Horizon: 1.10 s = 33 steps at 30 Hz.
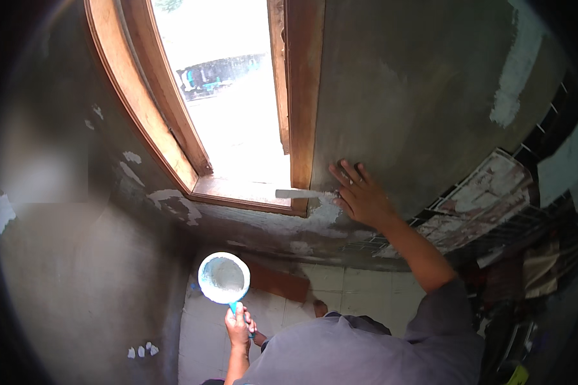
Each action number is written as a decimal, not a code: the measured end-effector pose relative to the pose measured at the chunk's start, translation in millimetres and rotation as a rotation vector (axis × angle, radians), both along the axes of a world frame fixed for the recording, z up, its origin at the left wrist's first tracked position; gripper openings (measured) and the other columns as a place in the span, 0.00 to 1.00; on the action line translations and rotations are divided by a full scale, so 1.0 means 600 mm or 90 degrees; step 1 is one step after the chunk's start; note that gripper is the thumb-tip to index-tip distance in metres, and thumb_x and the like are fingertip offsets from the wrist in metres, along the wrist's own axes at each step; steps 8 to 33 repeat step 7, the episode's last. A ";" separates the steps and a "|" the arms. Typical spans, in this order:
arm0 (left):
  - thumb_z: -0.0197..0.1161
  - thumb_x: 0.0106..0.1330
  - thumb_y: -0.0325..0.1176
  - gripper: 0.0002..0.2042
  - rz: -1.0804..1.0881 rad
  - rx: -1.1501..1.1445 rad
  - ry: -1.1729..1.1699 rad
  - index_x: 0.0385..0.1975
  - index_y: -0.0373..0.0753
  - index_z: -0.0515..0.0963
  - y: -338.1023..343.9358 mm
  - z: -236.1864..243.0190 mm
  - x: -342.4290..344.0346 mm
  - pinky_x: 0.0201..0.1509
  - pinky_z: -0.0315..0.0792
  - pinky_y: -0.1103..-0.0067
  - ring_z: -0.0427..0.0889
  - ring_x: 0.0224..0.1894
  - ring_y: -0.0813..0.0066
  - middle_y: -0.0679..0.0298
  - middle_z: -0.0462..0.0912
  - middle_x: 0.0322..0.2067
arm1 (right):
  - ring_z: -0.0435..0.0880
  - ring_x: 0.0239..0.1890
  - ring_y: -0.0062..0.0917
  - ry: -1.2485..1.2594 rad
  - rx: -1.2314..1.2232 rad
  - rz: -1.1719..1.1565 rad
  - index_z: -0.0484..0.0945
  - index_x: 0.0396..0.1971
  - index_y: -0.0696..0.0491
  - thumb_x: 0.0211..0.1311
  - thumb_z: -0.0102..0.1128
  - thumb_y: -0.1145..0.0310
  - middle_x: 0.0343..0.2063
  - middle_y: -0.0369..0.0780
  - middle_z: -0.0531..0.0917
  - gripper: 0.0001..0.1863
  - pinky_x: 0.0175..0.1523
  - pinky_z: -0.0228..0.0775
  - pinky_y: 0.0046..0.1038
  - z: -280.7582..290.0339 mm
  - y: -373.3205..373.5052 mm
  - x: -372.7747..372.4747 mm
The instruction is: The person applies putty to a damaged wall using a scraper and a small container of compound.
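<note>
My left hand (pixel 239 328) is wrapped round the blue handle of a round dipper (pixel 203 282), held low in front of my body. Pale paste (pixel 225 274) coats the dipper's inside and its rim. My right hand (pixel 368 204) is up at the grey wall, just right of the window's lower corner. Between its thumb and fingers is a putty knife (pixel 294 193), whose flat blade points left across the wooden window frame (pixel 303 115). The other fingers are spread against the wall. A whitish filler patch (pixel 326 213) lies below the blade's handle end.
More white patches (pixel 167 197) mark the wall left of and under the window. A wire rack (pixel 472 199) hangs at the right. Below are a tiled floor (pixel 359 289) and a reddish-brown board (pixel 276 280). Small white pieces (pixel 142 351) show at lower left.
</note>
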<state>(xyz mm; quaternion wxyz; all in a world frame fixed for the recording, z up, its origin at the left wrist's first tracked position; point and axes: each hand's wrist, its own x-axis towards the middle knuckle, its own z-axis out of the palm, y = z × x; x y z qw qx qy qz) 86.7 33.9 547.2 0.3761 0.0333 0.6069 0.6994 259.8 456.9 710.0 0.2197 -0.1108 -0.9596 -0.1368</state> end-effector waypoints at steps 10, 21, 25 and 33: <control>0.57 0.76 0.44 0.15 0.010 -0.014 0.043 0.35 0.36 0.69 0.083 0.014 0.066 0.13 0.64 0.79 0.65 0.09 0.80 0.67 0.68 0.17 | 0.74 0.57 0.46 0.113 -0.192 0.133 0.74 0.42 0.56 0.64 0.64 0.62 0.55 0.48 0.76 0.15 0.62 0.65 0.49 -0.021 -0.024 0.050; 0.57 0.76 0.44 0.15 0.010 -0.014 0.043 0.35 0.36 0.69 0.083 0.014 0.066 0.13 0.64 0.79 0.65 0.09 0.80 0.67 0.68 0.17 | 0.74 0.57 0.46 0.113 -0.192 0.133 0.74 0.42 0.56 0.64 0.64 0.62 0.55 0.48 0.76 0.15 0.62 0.65 0.49 -0.021 -0.024 0.050; 0.57 0.76 0.44 0.15 0.010 -0.014 0.043 0.35 0.36 0.69 0.083 0.014 0.066 0.13 0.64 0.79 0.65 0.09 0.80 0.67 0.68 0.17 | 0.74 0.57 0.46 0.113 -0.192 0.133 0.74 0.42 0.56 0.64 0.64 0.62 0.55 0.48 0.76 0.15 0.62 0.65 0.49 -0.021 -0.024 0.050; 0.57 0.76 0.44 0.15 0.010 -0.014 0.043 0.35 0.36 0.69 0.083 0.014 0.066 0.13 0.64 0.79 0.65 0.09 0.80 0.67 0.68 0.17 | 0.74 0.57 0.46 0.113 -0.192 0.133 0.74 0.42 0.56 0.64 0.64 0.62 0.55 0.48 0.76 0.15 0.62 0.65 0.49 -0.021 -0.024 0.050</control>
